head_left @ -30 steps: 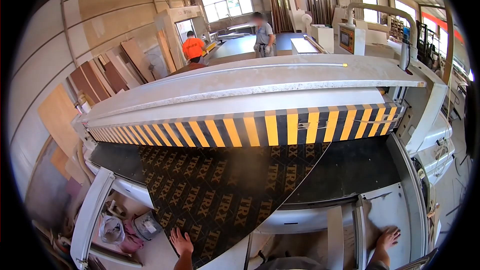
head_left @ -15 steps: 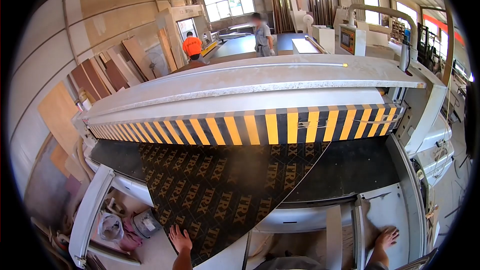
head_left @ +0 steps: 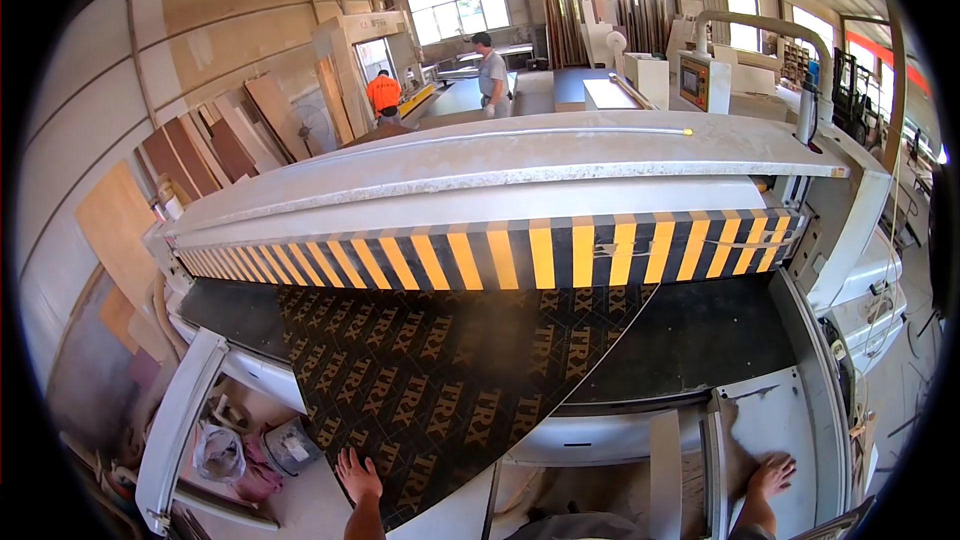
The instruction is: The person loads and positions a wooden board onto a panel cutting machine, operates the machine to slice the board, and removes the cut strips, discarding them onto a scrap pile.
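Note:
A dark board (head_left: pixel 400 390) printed with gold TRX lettering lies on the machine's black bed (head_left: pixel 690 340). Its far part runs under a beam (head_left: pixel 540 253) with yellow and black stripes, and its near end juts out toward me. My left hand (head_left: pixel 359 475) rests on the board's near left edge, fingers spread. On the right, my right hand (head_left: pixel 772 478) lies on the light metal side table (head_left: pixel 775 420), fingers stretched out and holding nothing.
Metal rails (head_left: pixel 195 410) frame gaps on both sides. A bucket (head_left: pixel 290 447) and plastic bags stand at lower left. Behind the long machine cover (head_left: pixel 500 145), one person in orange (head_left: pixel 384 93) and one in grey (head_left: pixel 491 78) stand near panels. A control screen (head_left: pixel 693 80) is at the back right.
Behind the machine, the person in grey has moved left and farther back. My hands and the printed board hold nearly the same places.

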The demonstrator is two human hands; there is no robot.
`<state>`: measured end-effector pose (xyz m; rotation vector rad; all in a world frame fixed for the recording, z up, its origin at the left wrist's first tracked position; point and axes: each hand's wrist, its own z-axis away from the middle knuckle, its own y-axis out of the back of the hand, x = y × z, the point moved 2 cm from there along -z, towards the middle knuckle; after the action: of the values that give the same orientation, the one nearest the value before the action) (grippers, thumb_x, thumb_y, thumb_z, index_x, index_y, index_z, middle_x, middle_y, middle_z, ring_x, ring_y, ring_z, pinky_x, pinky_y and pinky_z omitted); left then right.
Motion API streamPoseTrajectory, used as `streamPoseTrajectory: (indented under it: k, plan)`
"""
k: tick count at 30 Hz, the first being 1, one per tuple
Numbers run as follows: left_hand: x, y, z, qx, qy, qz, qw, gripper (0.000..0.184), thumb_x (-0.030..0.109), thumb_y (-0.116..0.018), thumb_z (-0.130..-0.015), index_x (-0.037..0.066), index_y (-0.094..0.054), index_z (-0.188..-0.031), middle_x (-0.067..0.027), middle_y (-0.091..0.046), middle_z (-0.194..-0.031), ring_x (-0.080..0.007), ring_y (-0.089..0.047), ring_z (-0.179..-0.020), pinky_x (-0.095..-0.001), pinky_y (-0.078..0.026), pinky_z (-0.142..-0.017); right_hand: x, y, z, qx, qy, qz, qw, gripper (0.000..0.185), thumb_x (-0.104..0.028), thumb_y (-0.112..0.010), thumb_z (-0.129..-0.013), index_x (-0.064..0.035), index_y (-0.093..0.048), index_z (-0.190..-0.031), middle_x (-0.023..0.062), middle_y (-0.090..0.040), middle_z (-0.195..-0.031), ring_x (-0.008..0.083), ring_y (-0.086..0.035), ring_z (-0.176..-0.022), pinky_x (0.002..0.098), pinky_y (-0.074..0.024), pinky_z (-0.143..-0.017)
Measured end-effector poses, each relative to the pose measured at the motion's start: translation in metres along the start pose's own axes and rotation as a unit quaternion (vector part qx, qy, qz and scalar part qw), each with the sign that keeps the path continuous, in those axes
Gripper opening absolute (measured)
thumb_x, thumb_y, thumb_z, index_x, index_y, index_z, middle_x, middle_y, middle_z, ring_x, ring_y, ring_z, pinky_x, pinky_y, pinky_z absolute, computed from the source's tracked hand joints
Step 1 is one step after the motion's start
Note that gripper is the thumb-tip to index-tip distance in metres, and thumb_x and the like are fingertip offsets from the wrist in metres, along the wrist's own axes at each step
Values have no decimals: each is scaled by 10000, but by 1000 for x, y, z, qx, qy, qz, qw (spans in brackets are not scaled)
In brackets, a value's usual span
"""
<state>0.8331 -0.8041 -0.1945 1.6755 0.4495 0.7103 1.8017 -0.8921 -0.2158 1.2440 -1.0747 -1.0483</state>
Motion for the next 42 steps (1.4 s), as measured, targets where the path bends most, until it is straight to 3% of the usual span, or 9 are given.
streamPoseTrajectory:
  k: [21,30,36,39,42]
  plan:
    - [-2,-3,-2,1,3,1,1000,611,440,-482,-1142,96,-458,-1646,-136,-357,-1757,-324,-275,-1649,-486,-189,-1376,2,-4,-3,6,2,-11,1000,683,-459,-478,-1143,-104,-355,-1713,134,-365,-1777,334,-250,-1673,612,-295,-1276]
    - [-5,-7,-4,3,1,-7,1000,606,430,-486,-1144,105,-450,-1654,-132,-348,-1764,-316,-270,-1653,-475,-189,-1379,3,-6,-4,12,12,6,1000,670,-438,-485,-1144,-91,-369,-1705,138,-361,-1780,359,-270,-1663,607,-347,-1253]
    - [-6,-3,-8,-7,9,-10,1000,606,424,-498,-1144,104,-445,-1656,-125,-342,-1766,-314,-272,-1651,-473,-197,-1378,2,-6,-4,3,7,-3,1000,664,-437,-470,-1151,-88,-370,-1707,149,-345,-1785,356,-250,-1671,610,-318,-1272]
    - [-13,2,-14,-18,7,-19,1000,603,423,-487,-1150,110,-436,-1664,-122,-340,-1769,-312,-273,-1651,-470,-202,-1377,1,-6,-5,-8,-16,17,1000,682,-521,-437,-1153,-174,-344,-1733,64,-329,-1803,280,-250,-1673,596,-239,-1306]
    - [-33,-8,-27,2,13,-38,999,596,416,-483,-1154,113,-432,-1665,-119,-346,-1765,-314,-278,-1648,-470,-213,-1374,0,-3,-4,-19,-20,12,1000,688,-518,-431,-1156,-172,-326,-1742,64,-308,-1813,280,-226,-1683,593,-225,-1312]
